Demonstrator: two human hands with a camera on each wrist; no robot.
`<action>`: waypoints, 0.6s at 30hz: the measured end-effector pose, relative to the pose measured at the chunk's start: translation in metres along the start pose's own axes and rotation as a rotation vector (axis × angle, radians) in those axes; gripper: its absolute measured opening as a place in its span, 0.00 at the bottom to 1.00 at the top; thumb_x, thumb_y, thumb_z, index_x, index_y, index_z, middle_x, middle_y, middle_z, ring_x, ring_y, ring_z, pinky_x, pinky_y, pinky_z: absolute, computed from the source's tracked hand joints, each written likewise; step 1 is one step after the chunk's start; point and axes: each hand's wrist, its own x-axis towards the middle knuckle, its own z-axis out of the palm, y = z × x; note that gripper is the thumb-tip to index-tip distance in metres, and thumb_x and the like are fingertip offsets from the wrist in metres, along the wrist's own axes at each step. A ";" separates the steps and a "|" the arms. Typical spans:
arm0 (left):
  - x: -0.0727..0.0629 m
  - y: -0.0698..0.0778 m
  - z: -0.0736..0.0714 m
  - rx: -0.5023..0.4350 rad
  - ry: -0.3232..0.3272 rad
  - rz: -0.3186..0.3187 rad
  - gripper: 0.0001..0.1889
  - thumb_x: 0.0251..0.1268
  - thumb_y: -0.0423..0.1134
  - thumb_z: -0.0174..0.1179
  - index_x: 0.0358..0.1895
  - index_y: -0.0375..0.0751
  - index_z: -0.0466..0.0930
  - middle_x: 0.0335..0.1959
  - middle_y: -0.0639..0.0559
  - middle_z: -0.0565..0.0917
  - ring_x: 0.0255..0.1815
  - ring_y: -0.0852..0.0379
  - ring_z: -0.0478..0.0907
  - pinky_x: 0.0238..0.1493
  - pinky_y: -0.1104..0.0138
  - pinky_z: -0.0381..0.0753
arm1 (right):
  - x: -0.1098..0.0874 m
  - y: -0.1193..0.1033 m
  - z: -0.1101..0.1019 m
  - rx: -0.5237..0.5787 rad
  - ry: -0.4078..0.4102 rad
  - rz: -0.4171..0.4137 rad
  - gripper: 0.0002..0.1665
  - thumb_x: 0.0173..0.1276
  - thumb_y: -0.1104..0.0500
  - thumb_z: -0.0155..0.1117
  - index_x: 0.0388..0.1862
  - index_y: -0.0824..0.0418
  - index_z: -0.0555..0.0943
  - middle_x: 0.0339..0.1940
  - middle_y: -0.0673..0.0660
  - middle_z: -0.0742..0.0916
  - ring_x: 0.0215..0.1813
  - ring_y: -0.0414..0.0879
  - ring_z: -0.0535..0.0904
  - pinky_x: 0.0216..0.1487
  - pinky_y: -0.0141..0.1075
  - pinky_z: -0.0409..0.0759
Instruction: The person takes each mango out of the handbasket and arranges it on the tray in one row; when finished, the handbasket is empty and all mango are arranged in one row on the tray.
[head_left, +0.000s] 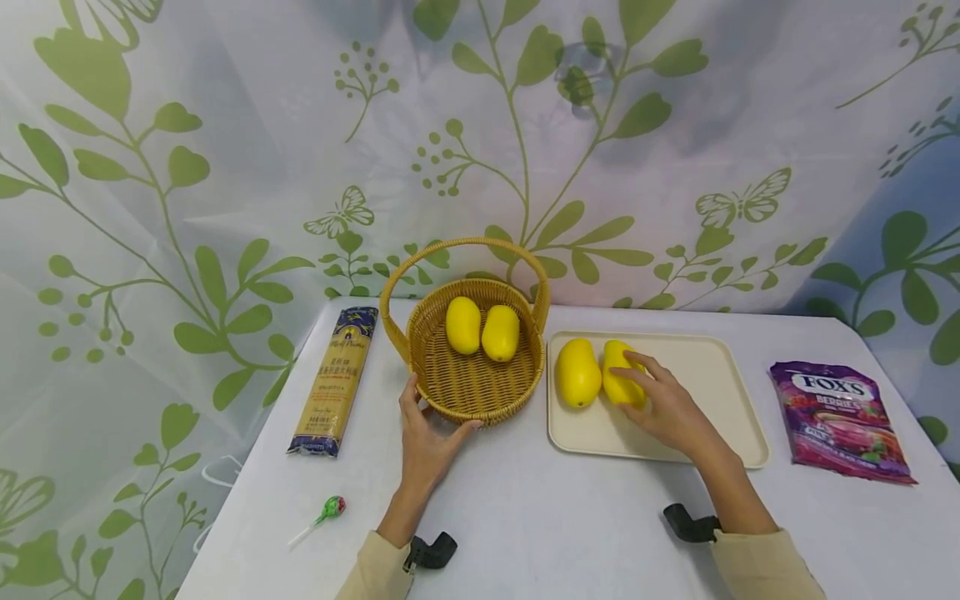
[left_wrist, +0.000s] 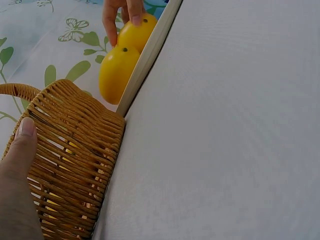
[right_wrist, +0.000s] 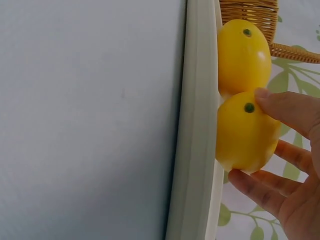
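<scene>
My left hand point(head_left: 427, 443) holds the woven basket point(head_left: 480, 410) at its near left side, the thumb pressing the outer wall in the left wrist view. Two yellow mangoes point(head_left: 463, 325) lie in the far part of the basket. On the beige tray point(head_left: 697, 392) two more rest side by side at the left end. My right hand point(head_left: 671, 406) grips the right-hand mango point(right_wrist: 248, 132), thumb on one side and fingers on the other. The left-hand mango point(head_left: 578, 372) on the tray sits next to it, nearer the basket.
Left of the basket lies a long pasta packet point(head_left: 335, 383), with a lollipop point(head_left: 326, 512) in front of it. A purple candy bag point(head_left: 842, 422) is right of the tray. Behind the white table point(head_left: 540, 517) hangs a leaf-patterned curtain point(head_left: 480, 125). The basket's tall handle point(head_left: 465, 242) arches upward.
</scene>
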 end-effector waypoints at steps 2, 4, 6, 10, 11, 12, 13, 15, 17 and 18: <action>0.000 0.000 0.000 0.001 0.001 0.000 0.65 0.41 0.54 0.80 0.77 0.37 0.43 0.71 0.36 0.61 0.67 0.42 0.67 0.60 0.54 0.77 | 0.000 -0.001 0.000 0.003 -0.001 -0.002 0.31 0.53 0.70 0.75 0.58 0.64 0.78 0.68 0.69 0.72 0.63 0.71 0.70 0.57 0.66 0.73; 0.000 0.000 -0.001 0.002 0.001 0.000 0.65 0.41 0.54 0.79 0.77 0.37 0.43 0.71 0.36 0.60 0.68 0.42 0.66 0.60 0.54 0.77 | 0.000 -0.001 0.000 0.006 -0.008 0.002 0.32 0.53 0.69 0.75 0.59 0.64 0.78 0.68 0.69 0.71 0.63 0.71 0.69 0.57 0.66 0.72; 0.000 0.000 -0.001 0.000 0.000 0.001 0.65 0.41 0.54 0.79 0.77 0.37 0.43 0.71 0.35 0.60 0.68 0.42 0.66 0.60 0.53 0.77 | 0.000 -0.001 0.000 0.007 -0.021 0.009 0.32 0.54 0.68 0.75 0.60 0.64 0.78 0.69 0.69 0.71 0.63 0.72 0.69 0.58 0.67 0.72; 0.000 0.001 -0.001 -0.005 -0.002 -0.001 0.64 0.42 0.54 0.79 0.77 0.37 0.43 0.71 0.35 0.60 0.68 0.41 0.66 0.60 0.53 0.77 | 0.000 -0.002 -0.001 0.004 -0.042 0.019 0.33 0.55 0.67 0.75 0.61 0.64 0.77 0.70 0.70 0.70 0.66 0.74 0.66 0.59 0.68 0.70; 0.000 0.001 -0.001 -0.006 -0.003 -0.002 0.64 0.42 0.54 0.79 0.77 0.37 0.43 0.71 0.35 0.60 0.68 0.41 0.66 0.60 0.53 0.77 | 0.000 -0.002 -0.002 -0.002 -0.044 0.019 0.33 0.55 0.67 0.75 0.61 0.64 0.77 0.70 0.70 0.70 0.66 0.74 0.65 0.59 0.69 0.70; 0.000 0.001 -0.001 -0.007 -0.004 -0.003 0.64 0.42 0.54 0.79 0.77 0.37 0.43 0.71 0.36 0.60 0.68 0.42 0.66 0.60 0.53 0.77 | 0.000 -0.003 -0.003 -0.009 -0.044 0.017 0.33 0.55 0.67 0.75 0.61 0.64 0.77 0.70 0.70 0.70 0.67 0.75 0.64 0.59 0.69 0.70; 0.000 0.001 -0.001 -0.006 -0.006 -0.003 0.64 0.42 0.54 0.79 0.78 0.37 0.43 0.71 0.36 0.60 0.68 0.42 0.66 0.60 0.53 0.77 | 0.001 -0.004 -0.004 -0.018 -0.043 0.014 0.33 0.54 0.67 0.76 0.61 0.63 0.77 0.70 0.69 0.70 0.67 0.76 0.63 0.59 0.69 0.69; 0.000 0.001 -0.001 -0.004 -0.007 -0.005 0.64 0.42 0.55 0.79 0.78 0.38 0.43 0.71 0.36 0.60 0.68 0.42 0.66 0.60 0.53 0.77 | 0.002 -0.007 -0.008 -0.031 -0.038 0.008 0.34 0.54 0.66 0.76 0.61 0.63 0.77 0.70 0.69 0.70 0.67 0.76 0.63 0.58 0.70 0.69; -0.001 0.001 -0.001 0.000 -0.005 -0.004 0.64 0.42 0.55 0.79 0.78 0.38 0.43 0.71 0.36 0.60 0.68 0.41 0.66 0.60 0.52 0.77 | 0.004 -0.011 -0.012 -0.039 -0.031 0.005 0.35 0.54 0.66 0.76 0.62 0.62 0.76 0.70 0.69 0.70 0.68 0.76 0.62 0.58 0.70 0.69; -0.001 0.002 -0.001 0.000 -0.004 -0.003 0.64 0.42 0.55 0.79 0.78 0.37 0.43 0.71 0.35 0.60 0.68 0.41 0.66 0.60 0.52 0.77 | 0.006 -0.014 -0.015 -0.043 -0.026 0.001 0.36 0.54 0.65 0.76 0.63 0.61 0.76 0.70 0.68 0.69 0.69 0.75 0.62 0.58 0.70 0.69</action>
